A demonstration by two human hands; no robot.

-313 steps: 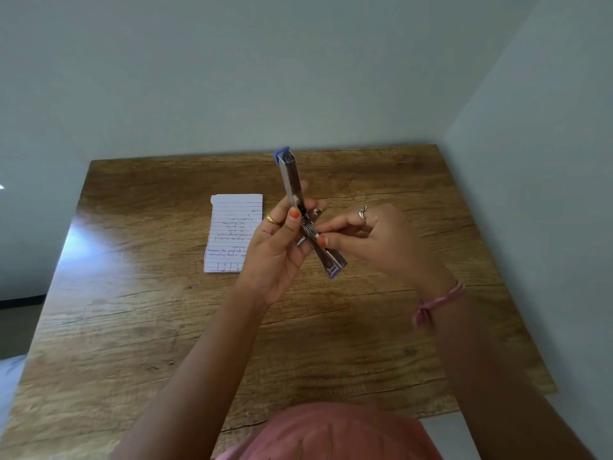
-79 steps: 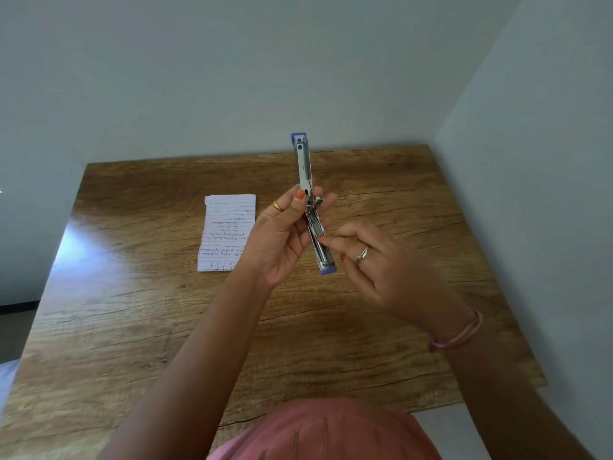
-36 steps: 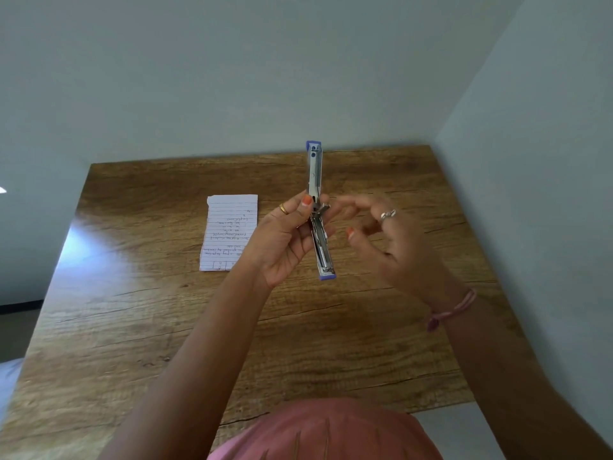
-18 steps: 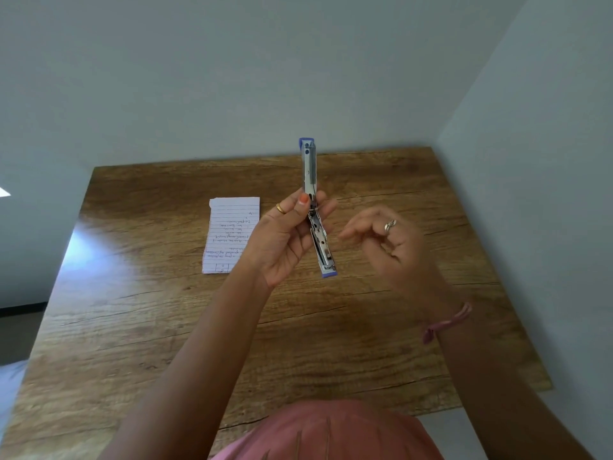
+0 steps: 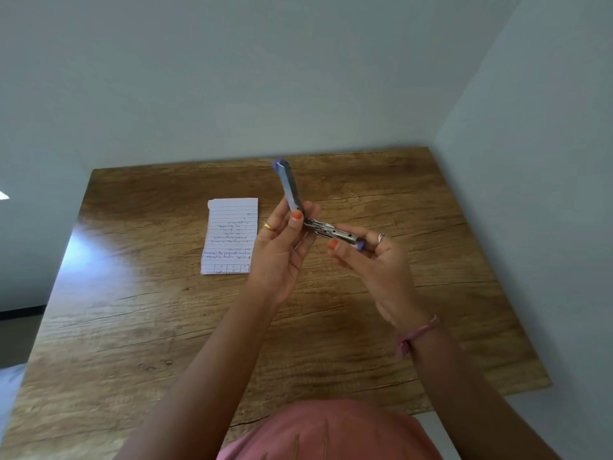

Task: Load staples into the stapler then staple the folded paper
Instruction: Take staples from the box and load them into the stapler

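Observation:
I hold a small metal stapler (image 5: 292,190) with blue plastic ends above the table, its two halves swung apart into a bent L shape. My left hand (image 5: 282,250) grips it at the hinge, thumb on the upright half, which points up and away. My right hand (image 5: 368,260) pinches the other half (image 5: 335,232) near its blue tip, and that half lies almost level, pointing right. The folded lined paper (image 5: 230,235) with handwriting lies flat on the table to the left of my left hand. No loose staples are visible.
The wooden table (image 5: 431,293) stands in a corner, with grey walls behind it and along its right side. My pink-clothed lap shows at the bottom edge of the view.
The stapler was held nearly straight half a second ago. My right hand, then free beside it, now pinches the lower half, which has swung to the right, folding the stapler toward closed.

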